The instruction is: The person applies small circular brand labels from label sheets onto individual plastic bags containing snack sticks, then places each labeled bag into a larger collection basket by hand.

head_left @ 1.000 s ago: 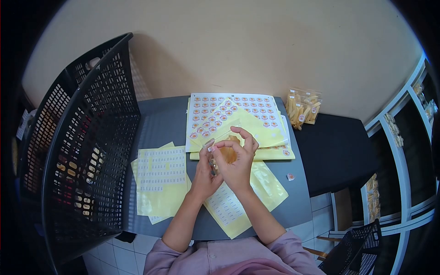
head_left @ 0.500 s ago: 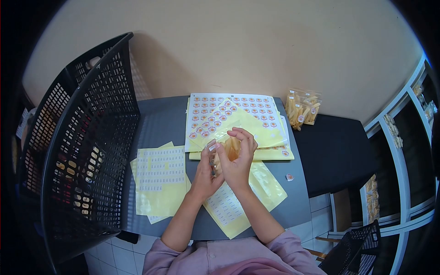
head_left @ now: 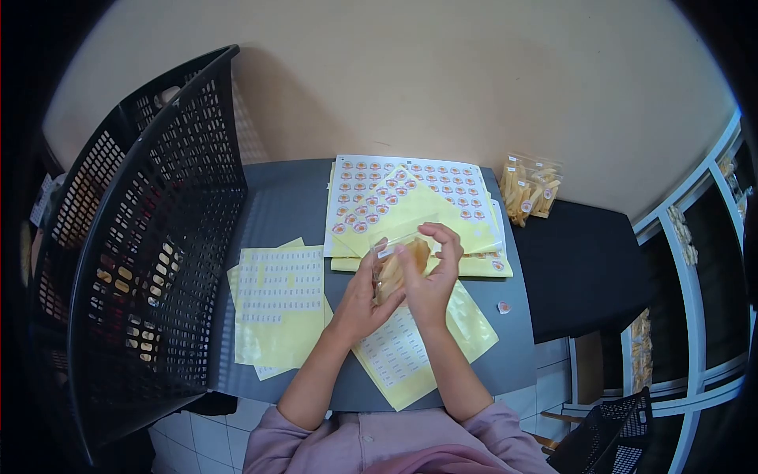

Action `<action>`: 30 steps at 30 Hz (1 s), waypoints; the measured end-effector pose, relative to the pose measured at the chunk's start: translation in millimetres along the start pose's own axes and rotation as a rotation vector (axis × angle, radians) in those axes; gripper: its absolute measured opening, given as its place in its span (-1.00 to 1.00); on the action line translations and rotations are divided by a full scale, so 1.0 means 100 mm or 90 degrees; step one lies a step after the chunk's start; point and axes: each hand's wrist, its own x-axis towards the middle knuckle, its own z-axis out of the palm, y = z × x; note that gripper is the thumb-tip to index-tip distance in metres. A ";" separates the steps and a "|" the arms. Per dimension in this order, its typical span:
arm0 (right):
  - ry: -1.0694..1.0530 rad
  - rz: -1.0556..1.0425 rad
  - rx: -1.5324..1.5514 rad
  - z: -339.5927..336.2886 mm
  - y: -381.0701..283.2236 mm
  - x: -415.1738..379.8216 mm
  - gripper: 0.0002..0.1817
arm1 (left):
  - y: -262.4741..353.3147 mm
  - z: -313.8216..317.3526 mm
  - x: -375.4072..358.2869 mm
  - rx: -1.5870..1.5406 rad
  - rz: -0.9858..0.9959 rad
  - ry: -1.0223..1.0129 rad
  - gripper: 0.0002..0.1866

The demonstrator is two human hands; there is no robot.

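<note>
Between my two hands is a clear plastic bag of pale yellow snack sticks (head_left: pixel 390 276), raised above the grey table. My left hand (head_left: pixel 363 296) grips its left side, fingers curled behind. My right hand (head_left: pixel 433 288) holds the other side, its thumb pressed on the front near a small white label (head_left: pixel 385 253). Behind the bag lie sheets of round logo stickers (head_left: pixel 371 186) on yellow backing. Sheets of small printed labels (head_left: pixel 280 276) rest to the left, and more label sheets (head_left: pixel 391 355) lie under my forearms.
A tall black plastic basket (head_left: pixel 158 197) stands on the left. One loose round sticker (head_left: pixel 504 307) lies near the table's right edge. Several filled snack bags (head_left: pixel 530 189) stand on a black-covered surface (head_left: pixel 580 268) by the wall. Shelving (head_left: pixel 695 316) runs along the right.
The bag has turned so more of its front and its clear top edge show. My right hand has moved slightly right, with its thumb now across the bag's front. The whole view has shifted slightly.
</note>
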 end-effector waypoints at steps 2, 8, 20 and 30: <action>0.110 0.070 0.130 -0.03 0.06 0.02 -0.71 | 0.03 -0.02 0.00 -0.088 -0.101 0.057 -0.29; 0.255 0.172 0.332 -0.29 0.33 0.21 -0.65 | -0.32 -0.35 0.11 -0.359 -0.051 0.500 -0.45; -0.163 -0.103 -0.069 0.37 0.59 0.45 -0.59 | -0.86 -0.59 0.05 -1.254 -0.123 0.213 -0.47; -0.462 -0.215 -0.354 0.77 0.84 0.53 -0.82 | -1.01 -0.56 0.12 -1.234 -0.255 0.192 -0.43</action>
